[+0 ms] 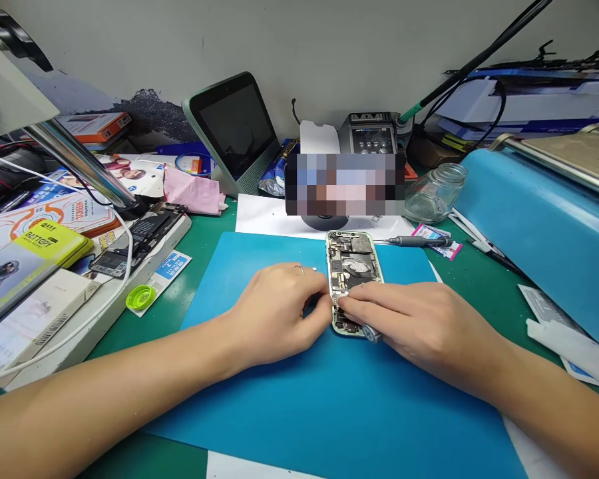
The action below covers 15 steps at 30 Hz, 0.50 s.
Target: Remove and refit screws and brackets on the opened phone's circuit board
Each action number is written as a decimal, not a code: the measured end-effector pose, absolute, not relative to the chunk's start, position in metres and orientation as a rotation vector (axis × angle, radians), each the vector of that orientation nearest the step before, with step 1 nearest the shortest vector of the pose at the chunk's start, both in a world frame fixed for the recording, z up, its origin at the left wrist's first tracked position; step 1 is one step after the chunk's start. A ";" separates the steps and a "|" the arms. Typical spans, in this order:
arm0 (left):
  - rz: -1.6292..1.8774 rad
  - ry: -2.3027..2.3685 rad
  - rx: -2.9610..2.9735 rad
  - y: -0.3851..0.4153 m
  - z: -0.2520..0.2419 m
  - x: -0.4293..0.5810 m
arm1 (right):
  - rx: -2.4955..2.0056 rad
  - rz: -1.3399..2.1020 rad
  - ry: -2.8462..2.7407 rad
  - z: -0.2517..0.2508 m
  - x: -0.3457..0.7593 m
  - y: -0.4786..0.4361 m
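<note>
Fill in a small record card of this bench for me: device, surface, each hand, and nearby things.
Device: opened smartphone with a pale green frame, inner parts exposed
Surface: flat blue rectangular mat
Left hand: bare left hand with a ring, fingertips at the phone's left edge
Right hand: bare right hand, fingers over the phone's lower part; grey cylindrical object partly hidden beneath
Beyond, right: slim grey screwdriver-like tool; clear glass jar
Left side: round bright-green cap

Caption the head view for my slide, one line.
Left hand at an opened phone on a blue mat, right hand with grey tool.
</note>
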<state>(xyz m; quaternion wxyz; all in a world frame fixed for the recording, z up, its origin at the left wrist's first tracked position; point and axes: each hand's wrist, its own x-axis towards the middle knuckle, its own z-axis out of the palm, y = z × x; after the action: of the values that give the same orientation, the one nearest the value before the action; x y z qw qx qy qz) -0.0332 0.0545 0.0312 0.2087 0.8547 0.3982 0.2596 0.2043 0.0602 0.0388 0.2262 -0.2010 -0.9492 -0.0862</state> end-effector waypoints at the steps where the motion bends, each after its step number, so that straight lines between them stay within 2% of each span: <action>1: 0.722 1.105 2.378 0.054 0.031 -0.033 | -0.558 -0.234 -2.618 0.039 0.204 0.060; 15: 0.809 1.043 2.370 0.054 0.031 -0.032 | -0.567 -0.192 -2.673 0.038 0.205 0.061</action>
<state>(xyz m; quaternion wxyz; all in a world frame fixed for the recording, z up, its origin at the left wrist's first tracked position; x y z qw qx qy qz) -0.0323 0.0538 0.0314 0.2129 0.8536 0.3756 0.2915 0.2051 0.0613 0.0380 0.1999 -0.2027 -0.9562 -0.0685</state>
